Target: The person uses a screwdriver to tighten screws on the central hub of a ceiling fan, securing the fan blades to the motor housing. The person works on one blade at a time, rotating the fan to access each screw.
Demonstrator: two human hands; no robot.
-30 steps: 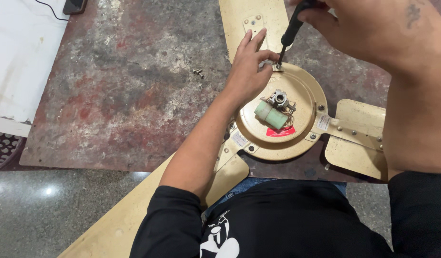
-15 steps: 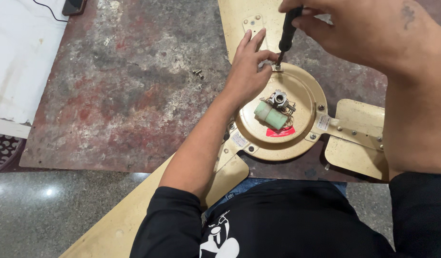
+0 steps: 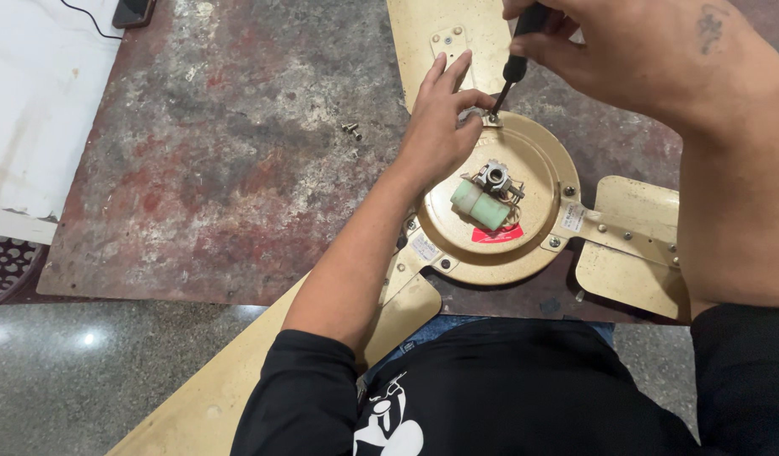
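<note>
we close the right hand (image 3: 634,59) on the screwdriver (image 3: 514,63) while the left hand (image 3: 440,127) pinches the small, slippery-looking screw (image 3: 491,114) on the rigid fan motor housing (image 3: 499,198).

Single view, head-worn camera. It looks steeply down from above the person's chest, facing forward across the table (image 3: 195,169). Close range: the forearms and black sleeves fill the lower and right parts of the frame. The fan motor housing (image 3: 533,245) sits right of centre, with the left hand (image 3: 440,135) and right hand (image 3: 634,59) above it near the top edge. The polished floor (image 3: 85,371) shows at bottom left. The far side of the table is cut off. No second view to compare.
</note>
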